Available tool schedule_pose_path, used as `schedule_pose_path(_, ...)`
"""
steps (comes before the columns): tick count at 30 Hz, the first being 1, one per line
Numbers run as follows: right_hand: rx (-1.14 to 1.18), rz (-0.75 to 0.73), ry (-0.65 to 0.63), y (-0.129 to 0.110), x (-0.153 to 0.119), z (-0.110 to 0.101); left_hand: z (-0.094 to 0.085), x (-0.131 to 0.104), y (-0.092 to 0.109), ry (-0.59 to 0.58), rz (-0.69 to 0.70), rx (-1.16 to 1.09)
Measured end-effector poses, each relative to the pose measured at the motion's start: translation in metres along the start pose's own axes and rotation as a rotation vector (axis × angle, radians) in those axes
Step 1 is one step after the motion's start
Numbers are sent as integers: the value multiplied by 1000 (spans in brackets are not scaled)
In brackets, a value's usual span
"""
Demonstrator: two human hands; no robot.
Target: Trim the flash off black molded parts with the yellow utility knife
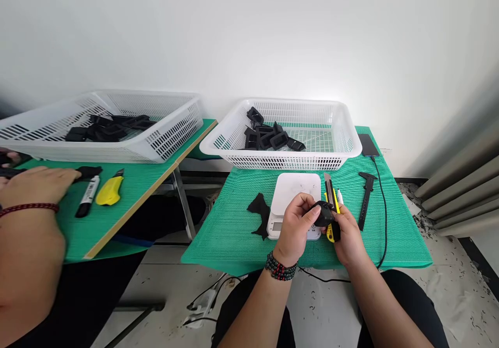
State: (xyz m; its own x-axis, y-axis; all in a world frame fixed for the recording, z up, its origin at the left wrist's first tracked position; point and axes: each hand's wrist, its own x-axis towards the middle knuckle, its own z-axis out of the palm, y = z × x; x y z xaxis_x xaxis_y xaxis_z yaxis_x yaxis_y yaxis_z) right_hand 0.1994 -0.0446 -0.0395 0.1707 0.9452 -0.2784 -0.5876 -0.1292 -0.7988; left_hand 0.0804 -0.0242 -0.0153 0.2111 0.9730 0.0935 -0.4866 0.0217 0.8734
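Observation:
A small black moulded plastic piece (324, 215) is held up between my hands, just in front of a white digital scale (287, 195). My left hand (295, 228) pinches it from the left, thumb on top. On its other side, my right hand (349, 232) has its fingers closed on the right end of the piece. A yellow-and-black utility knife (329, 188), blade pointing away, shows just behind the hands; whether the right fingers touch it I cannot tell. A white pen (340, 196) is partly hidden beside it. Left of the scale lies a flat, irregular black scrap (260, 214).
A white basket (280, 159) with several black pieces (268, 136) stands at the back. Calipers (366, 200) and a cabled phone (368, 145) lie right. At the left table, a co-worker's hand (41, 187) is near a marker (88, 196), a yellow cutter (110, 189) and another basket (171, 130).

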Motion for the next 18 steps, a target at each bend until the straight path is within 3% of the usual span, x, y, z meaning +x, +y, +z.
schedule_pose_path(18,-21,-13,-11,2,1,-1,4,0,3,14,10,-4)
